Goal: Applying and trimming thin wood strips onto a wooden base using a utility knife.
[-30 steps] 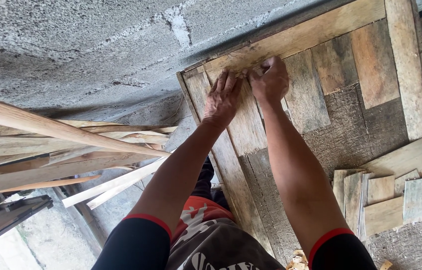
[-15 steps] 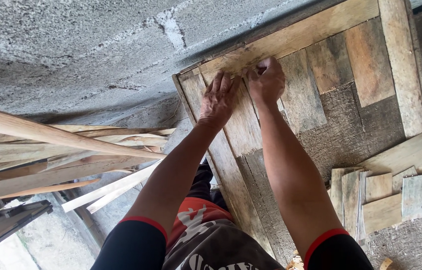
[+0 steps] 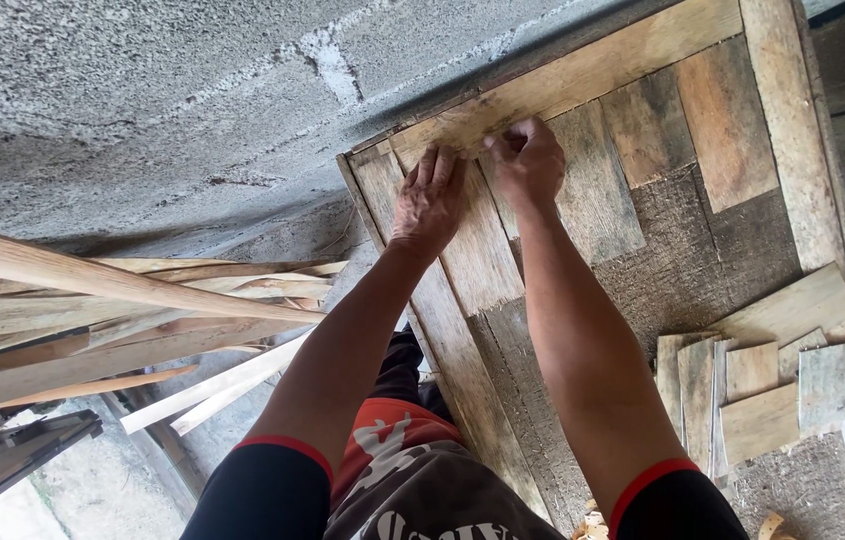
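My left hand [image 3: 430, 196] lies flat, fingers together, on a short wooden slat [image 3: 478, 255] set inside a wooden frame panel [image 3: 583, 70]. My right hand [image 3: 528, 160] sits just right of it with fingers curled and pinched at the top end of the same slat, against the frame's upper board; whether anything is between the fingers is hidden. Further slats [image 3: 713, 115] are laid side by side to the right within the frame.
A loose heap of short wooden pieces [image 3: 758, 385] lies on the panel at lower right. Long wooden strips and offcuts [image 3: 113, 310] are stacked at left on the rough concrete floor [image 3: 143, 90]. My legs in dark shorts show below.
The view has drifted slightly; both hands stay at the top of the slat, the right hand's fingers curling tighter against the frame board.
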